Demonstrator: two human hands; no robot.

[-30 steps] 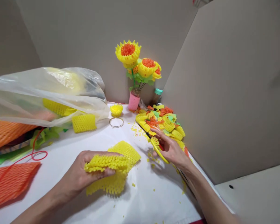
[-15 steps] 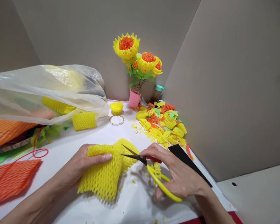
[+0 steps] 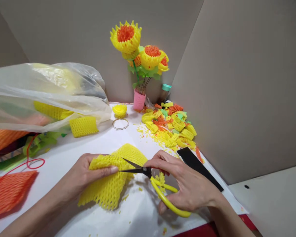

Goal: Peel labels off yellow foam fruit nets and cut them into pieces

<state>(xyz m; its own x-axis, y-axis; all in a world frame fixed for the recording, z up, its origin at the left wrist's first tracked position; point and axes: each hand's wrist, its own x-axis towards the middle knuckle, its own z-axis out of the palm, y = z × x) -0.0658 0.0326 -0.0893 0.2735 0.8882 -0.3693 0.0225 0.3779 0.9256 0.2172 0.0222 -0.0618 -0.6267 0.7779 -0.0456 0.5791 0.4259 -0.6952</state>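
Note:
My left hand (image 3: 81,176) pinches a sheet of yellow foam netting (image 3: 113,187) by its upper edge, thumb on top, just above the white table (image 3: 106,138). My right hand (image 3: 187,187) is closed on yellow-handled scissors (image 3: 160,191). Their dark blades are parted and point left, with the tips at the netting's edge next to my left thumb. A small yellow foam scrap lies between the scissor handles.
A heap of yellow, orange and green foam offcuts (image 3: 174,126) lies at the back right, beside a black phone (image 3: 199,168). Foam flowers in a pink pot (image 3: 138,98) stand at the back. A clear plastic bag (image 3: 46,92) and orange netting (image 3: 10,192) lie left. A metal ring (image 3: 120,123) lies mid-table.
My right hand picked the scissors up from the offcut heap and brought them to the netting's edge. My left hand unfolded the netting, which now hangs flatter.

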